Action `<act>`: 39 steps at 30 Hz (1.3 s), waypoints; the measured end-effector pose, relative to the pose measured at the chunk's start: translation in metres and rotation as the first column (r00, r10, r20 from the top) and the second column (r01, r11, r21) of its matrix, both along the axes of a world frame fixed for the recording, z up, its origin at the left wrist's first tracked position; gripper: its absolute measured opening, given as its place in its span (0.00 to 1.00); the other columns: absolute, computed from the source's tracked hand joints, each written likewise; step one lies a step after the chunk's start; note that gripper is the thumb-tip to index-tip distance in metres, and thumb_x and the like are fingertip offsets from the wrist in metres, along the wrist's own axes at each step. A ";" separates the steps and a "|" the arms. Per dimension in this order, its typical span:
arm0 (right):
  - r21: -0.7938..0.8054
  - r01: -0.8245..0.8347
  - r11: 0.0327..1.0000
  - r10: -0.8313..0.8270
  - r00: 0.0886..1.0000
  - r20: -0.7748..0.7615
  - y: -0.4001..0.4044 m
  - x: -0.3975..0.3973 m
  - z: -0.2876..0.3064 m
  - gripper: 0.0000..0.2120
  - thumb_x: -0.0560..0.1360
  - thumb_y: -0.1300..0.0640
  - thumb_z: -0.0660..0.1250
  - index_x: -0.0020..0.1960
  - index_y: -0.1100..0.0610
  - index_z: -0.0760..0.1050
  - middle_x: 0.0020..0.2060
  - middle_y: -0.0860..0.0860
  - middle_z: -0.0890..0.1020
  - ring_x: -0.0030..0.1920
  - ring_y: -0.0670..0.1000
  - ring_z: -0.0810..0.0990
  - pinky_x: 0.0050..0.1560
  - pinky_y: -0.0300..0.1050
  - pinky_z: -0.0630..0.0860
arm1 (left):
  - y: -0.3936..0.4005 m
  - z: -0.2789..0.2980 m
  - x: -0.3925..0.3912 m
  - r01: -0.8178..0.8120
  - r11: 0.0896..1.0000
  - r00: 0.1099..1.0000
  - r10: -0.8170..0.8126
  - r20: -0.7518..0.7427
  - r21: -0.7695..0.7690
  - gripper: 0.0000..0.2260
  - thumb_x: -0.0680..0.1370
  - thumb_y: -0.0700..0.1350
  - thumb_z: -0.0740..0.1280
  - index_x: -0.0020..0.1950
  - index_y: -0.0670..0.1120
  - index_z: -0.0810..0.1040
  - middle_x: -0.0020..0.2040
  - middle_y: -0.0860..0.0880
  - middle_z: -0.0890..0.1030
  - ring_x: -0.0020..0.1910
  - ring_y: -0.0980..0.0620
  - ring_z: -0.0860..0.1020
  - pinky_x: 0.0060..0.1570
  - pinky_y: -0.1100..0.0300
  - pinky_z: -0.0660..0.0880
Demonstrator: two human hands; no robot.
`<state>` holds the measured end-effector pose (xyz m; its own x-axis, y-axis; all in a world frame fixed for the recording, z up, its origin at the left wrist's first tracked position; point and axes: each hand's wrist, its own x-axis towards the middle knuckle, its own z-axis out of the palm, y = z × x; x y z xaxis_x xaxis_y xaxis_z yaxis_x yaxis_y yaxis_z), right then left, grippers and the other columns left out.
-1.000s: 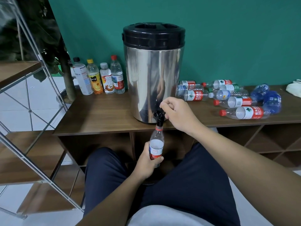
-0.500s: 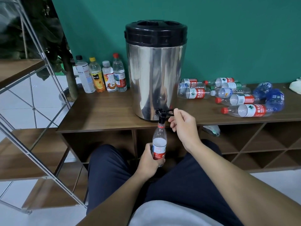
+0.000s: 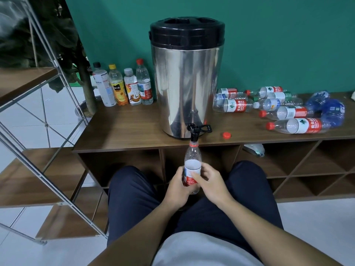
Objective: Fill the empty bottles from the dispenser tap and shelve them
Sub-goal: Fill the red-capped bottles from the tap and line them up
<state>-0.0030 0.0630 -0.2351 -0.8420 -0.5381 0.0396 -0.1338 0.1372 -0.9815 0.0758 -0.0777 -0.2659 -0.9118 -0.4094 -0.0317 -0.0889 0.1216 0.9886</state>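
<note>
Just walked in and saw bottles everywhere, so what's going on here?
A seated person is filling a clear bottle at the tap of a steel dispenser on a wooden shelf unit. Both hands hold the bottle under the spout: left hand, right hand. Its red cap lies on the shelf top. Four capped bottles stand left of the dispenser; a pile of empty bottles lies to its right.

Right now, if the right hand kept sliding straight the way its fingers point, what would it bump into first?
The right hand points left, and its fingers already curl on the bottle under the tap. Beyond it, probably the left hand.
</note>
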 end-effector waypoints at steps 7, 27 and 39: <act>0.007 -0.055 0.998 0.055 0.998 0.043 0.010 0.003 -0.004 0.18 0.80 0.62 0.78 0.68 0.50 0.82 0.59 0.46 0.89 0.60 0.49 0.88 0.65 0.55 0.84 | -0.003 -0.002 0.004 0.038 0.998 0.999 -0.039 -0.001 -0.044 0.31 0.75 0.38 0.83 0.74 0.53 0.78 0.63 0.54 0.87 0.63 0.54 0.87 0.62 0.57 0.84; 0.033 -0.046 0.998 0.045 0.999 0.018 0.009 0.000 -0.013 0.23 0.79 0.65 0.77 0.72 0.53 0.80 0.60 0.46 0.89 0.61 0.48 0.88 0.63 0.50 0.85 | -0.006 -0.004 0.007 0.073 0.994 0.997 -0.071 0.026 -0.077 0.31 0.77 0.40 0.83 0.77 0.53 0.76 0.67 0.58 0.86 0.67 0.57 0.84 0.69 0.55 0.82; 0.030 -0.059 0.998 0.058 0.998 0.020 0.009 0.000 -0.015 0.23 0.80 0.64 0.77 0.73 0.54 0.80 0.60 0.46 0.89 0.61 0.47 0.88 0.63 0.49 0.85 | -0.006 -0.002 0.009 0.080 0.994 0.996 -0.078 0.031 -0.078 0.31 0.78 0.39 0.82 0.78 0.54 0.76 0.66 0.57 0.86 0.67 0.57 0.84 0.69 0.53 0.82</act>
<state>-0.0034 0.0723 -0.2499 -0.8094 -0.5872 0.0066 -0.1238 0.1596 -0.9794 0.0846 -0.0839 -0.2683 -0.9405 -0.3387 -0.0285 -0.1038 0.2066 0.9729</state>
